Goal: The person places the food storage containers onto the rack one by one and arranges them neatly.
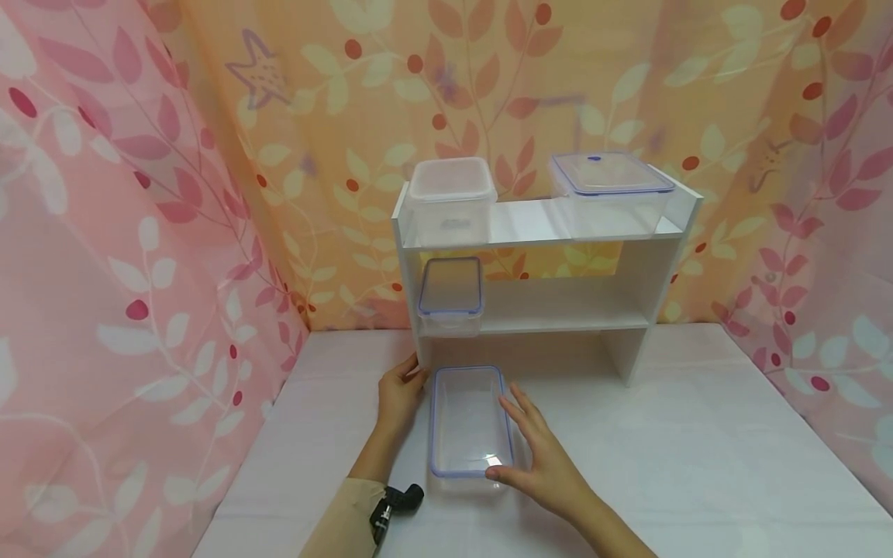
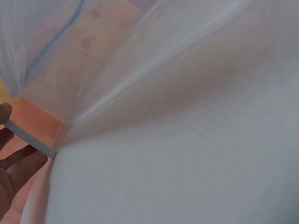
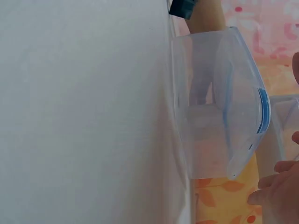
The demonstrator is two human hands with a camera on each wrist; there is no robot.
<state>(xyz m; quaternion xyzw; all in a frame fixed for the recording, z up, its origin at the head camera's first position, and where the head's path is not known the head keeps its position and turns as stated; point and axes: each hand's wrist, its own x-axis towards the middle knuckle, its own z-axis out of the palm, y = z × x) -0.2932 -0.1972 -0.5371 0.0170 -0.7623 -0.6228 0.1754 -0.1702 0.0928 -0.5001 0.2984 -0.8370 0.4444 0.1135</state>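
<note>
A clear plastic food container (image 1: 469, 422) with a blue-edged lid sits on the table in front of a white shelf unit (image 1: 568, 318). My left hand (image 1: 399, 399) is at the foot of the unit's left side panel, left of the container. In the left wrist view, thumb and fingers pinch the edge of that panel (image 2: 31, 139). Spread fingers mark my right hand (image 1: 543, 459), beside the container's right side, with the thumb over its front right corner. From the right wrist, the container (image 3: 219, 116) stands a little apart from the fingers (image 3: 261, 196).
On the top shelf stand a clear container with a whitish lid (image 1: 452, 190) at left and a large blue-edged one (image 1: 614, 190) at right. Another blue-edged container (image 1: 451, 291) occupies the middle shelf's left end. Patterned curtains (image 1: 335, 155) surround the white-covered table (image 1: 732, 465).
</note>
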